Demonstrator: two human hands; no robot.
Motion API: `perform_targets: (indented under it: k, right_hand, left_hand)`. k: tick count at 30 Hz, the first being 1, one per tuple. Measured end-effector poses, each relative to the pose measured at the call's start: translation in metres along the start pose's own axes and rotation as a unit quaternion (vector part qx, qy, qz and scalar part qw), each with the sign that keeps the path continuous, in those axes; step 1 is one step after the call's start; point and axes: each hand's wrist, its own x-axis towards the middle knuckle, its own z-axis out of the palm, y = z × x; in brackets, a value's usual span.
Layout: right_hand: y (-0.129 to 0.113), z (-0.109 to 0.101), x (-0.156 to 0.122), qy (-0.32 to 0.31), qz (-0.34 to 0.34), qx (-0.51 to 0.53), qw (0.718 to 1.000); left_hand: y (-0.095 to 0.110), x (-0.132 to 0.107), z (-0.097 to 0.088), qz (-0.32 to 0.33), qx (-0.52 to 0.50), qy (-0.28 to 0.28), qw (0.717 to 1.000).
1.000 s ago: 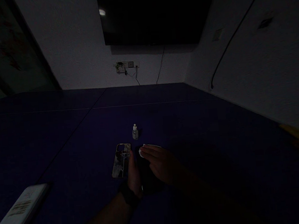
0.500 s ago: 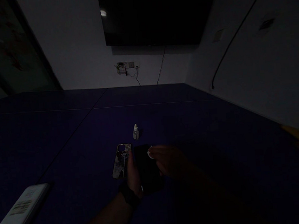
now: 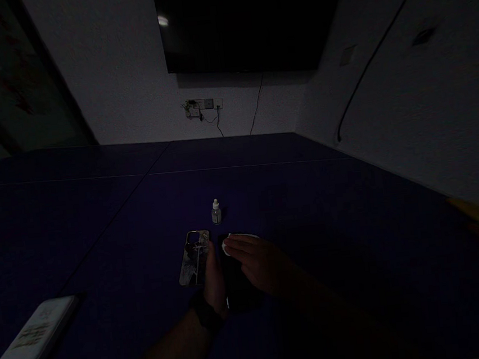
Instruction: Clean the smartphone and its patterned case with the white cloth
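A dark phone [image 3: 237,278] lies in front of me, its black face up. My left hand [image 3: 214,280] grips its left edge, thumb along the side. With fingers together, my right hand [image 3: 258,259] presses a small white cotton pad [image 3: 226,247] on the upper part of the phone. Left of the phone lies a patterned phone case [image 3: 195,260] with a camera cutout. A small clear bottle [image 3: 216,213] with a white dropper cap stands upright just beyond the phone. The right hand covers part of the phone and the pad.
The dark blue surface [image 3: 122,241] has seams running across it. A long white box [image 3: 35,340] lies at the lower left. Against the far wall are a large dark screen [image 3: 245,21], sockets [image 3: 204,104] and cables. Something yellow [image 3: 475,213] lies at the right edge.
My right hand has slid left across the top of the phone with the cotton pad. My left hand keeps its hold. The bottle and the case stay in place.
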Motion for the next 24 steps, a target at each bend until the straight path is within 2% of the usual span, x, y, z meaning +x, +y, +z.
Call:
perform_targets:
  k: [6, 11, 18, 21, 24]
  right_hand:
    - [0.010, -0.005, -0.005, 0.007, 0.043, -0.042, 0.998]
    - [0.014, -0.009, -0.008, -0.012, 0.050, -0.053, 0.997]
    - [0.010, -0.012, -0.007, -0.027, -0.009, -0.024, 0.999]
    - [0.006, -0.009, -0.006, -0.017, -0.055, 0.001, 0.998]
    - [0.003, -0.004, -0.004, -0.020, -0.069, 0.010, 0.997]
  left_hand:
    - [0.001, -0.014, 0.006, -0.061, 0.047, 0.008, 0.997]
    - [0.002, -0.016, 0.004, -0.031, 0.081, 0.006, 0.996]
    - [0.006, -0.009, 0.007, 0.011, 0.050, 0.010, 0.999]
    - [0.008, -0.008, 0.010, 0.041, 0.049, 0.018, 0.998]
    - [0.009, -0.007, 0.010, 0.046, 0.049, 0.021, 0.998]
